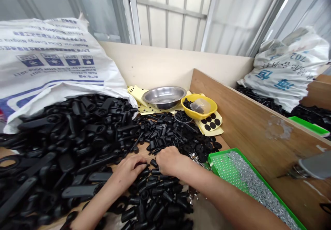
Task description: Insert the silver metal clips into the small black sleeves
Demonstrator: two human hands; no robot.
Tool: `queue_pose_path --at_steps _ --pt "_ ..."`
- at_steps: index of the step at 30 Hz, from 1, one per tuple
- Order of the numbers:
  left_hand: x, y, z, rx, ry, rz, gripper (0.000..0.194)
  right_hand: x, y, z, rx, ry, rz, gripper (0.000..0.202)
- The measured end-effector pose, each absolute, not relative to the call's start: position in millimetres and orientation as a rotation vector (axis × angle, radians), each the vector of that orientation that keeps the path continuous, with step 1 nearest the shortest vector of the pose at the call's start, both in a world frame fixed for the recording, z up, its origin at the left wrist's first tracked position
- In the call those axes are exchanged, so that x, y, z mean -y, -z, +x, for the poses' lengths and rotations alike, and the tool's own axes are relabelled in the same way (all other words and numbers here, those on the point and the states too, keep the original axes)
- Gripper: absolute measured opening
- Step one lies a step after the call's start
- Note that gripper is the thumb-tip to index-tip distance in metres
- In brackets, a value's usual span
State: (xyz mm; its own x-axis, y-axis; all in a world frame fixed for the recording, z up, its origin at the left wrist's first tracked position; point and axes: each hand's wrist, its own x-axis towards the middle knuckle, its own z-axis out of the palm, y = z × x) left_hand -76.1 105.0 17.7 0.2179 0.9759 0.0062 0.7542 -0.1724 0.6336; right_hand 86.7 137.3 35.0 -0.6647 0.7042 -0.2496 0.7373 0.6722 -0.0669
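My left hand (pixel 130 169) is low over the worktop, with thumb and fingers curled toward each other beside the small black parts. What sits between its fingertips is hidden or too small to name. My right hand (pixel 169 161) is closed and turned knuckles up, with its fingertips out of sight among the parts. A short black sleeve (pixel 154 162) lies between the two hands. Below them spreads a heap of black tubular pieces (pixel 157 192). Just beyond them is a pile of smaller black sleeves and screws (pixel 165 135).
Long black handle-like parts (pixel 72 119) spill from a white sack (pixel 64 57) at left. A steel bowl (pixel 165 103) and yellow basin (pixel 190 112) stand behind. At right are a green tray (pixel 229 171) of small metal pieces, a wooden divider (pixel 248 119) and a grey power driver (pixel 315 164).
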Motion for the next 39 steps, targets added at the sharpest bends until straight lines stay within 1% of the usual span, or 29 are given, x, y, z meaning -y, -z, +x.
queue_pose_path --at_steps 6,14,18,20,22,28,34,36,39 --pt "-105 -20 -75 -1.597 -0.701 1.867 0.015 -134 -51 112 -2.725 0.265 1.263 0.022" --pt "-99 -30 -40 -1.345 -0.853 1.431 0.026 -120 -70 128 -2.925 0.309 1.257 0.017" --pt "-94 -22 -33 -1.297 -0.896 1.271 0.033 -111 -73 131 -3.003 0.255 1.27 0.02" --pt "-92 -16 -32 -1.301 -0.888 1.256 0.039 -108 -72 135 -3.016 0.224 1.208 0.018" --pt "-90 -11 -32 -1.323 -0.871 1.285 0.041 -107 -70 140 -3.009 0.233 1.149 0.017" --pt "-112 -23 -46 -1.559 -0.83 1.586 0.03 -114 -65 158 -3.046 0.413 1.252 0.021" --pt "-147 -24 -46 -1.848 -0.727 1.872 0.009 -115 -62 165 -3.028 0.33 1.319 0.02" --pt "-151 -20 -44 -1.888 -0.685 1.914 0.007 -114 -61 167 -3.018 0.292 1.312 0.021" --pt "-152 -20 -45 -1.91 -0.697 1.953 0.01 -114 -63 171 -3.041 0.282 1.349 0.022"
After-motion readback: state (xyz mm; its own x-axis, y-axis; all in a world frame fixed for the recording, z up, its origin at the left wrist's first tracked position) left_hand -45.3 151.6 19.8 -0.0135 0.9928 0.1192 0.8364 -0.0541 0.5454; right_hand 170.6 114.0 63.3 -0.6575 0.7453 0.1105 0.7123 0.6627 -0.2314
